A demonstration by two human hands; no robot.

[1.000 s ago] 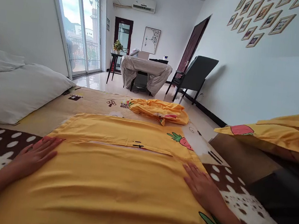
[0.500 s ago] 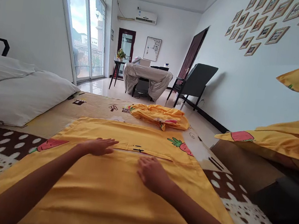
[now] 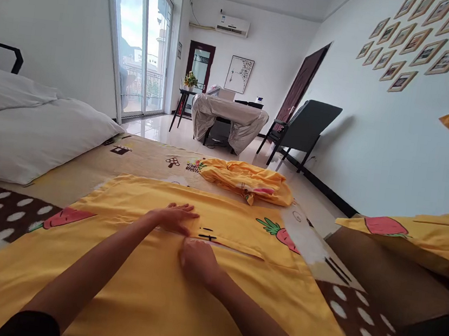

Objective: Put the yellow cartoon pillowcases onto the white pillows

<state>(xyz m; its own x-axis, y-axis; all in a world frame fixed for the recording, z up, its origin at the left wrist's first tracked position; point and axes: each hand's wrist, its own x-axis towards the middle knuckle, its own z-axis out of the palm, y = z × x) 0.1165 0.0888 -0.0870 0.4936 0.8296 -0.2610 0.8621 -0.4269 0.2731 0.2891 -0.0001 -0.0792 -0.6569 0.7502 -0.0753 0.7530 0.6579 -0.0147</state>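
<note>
A yellow fabric cover (image 3: 132, 282) printed with red carrots lies spread flat in front of me. A slit-like opening (image 3: 239, 250) runs across it, with small black marks printed just beyond. My left hand (image 3: 177, 218) rests palm down on the cloth at the far side of this opening, fingers stretched out. Close beside it, my right hand (image 3: 199, 260) is closed at the near edge of the opening. Its fingertips are hidden, so I cannot make out what they grip.
Beyond the cover lies a crumpled yellow cloth (image 3: 247, 180) on a patterned blanket (image 3: 148, 153). A white pillow or quilt (image 3: 44, 132) is at the left. More yellow carrot-print fabric (image 3: 438, 229) lies at the right. Farther back stand a covered table (image 3: 231, 109) and a dark chair (image 3: 303, 126).
My right hand has moved left along the opening and closed. My left hand has shifted slightly right and stays flat. The camera view has turned a little to the left.
</note>
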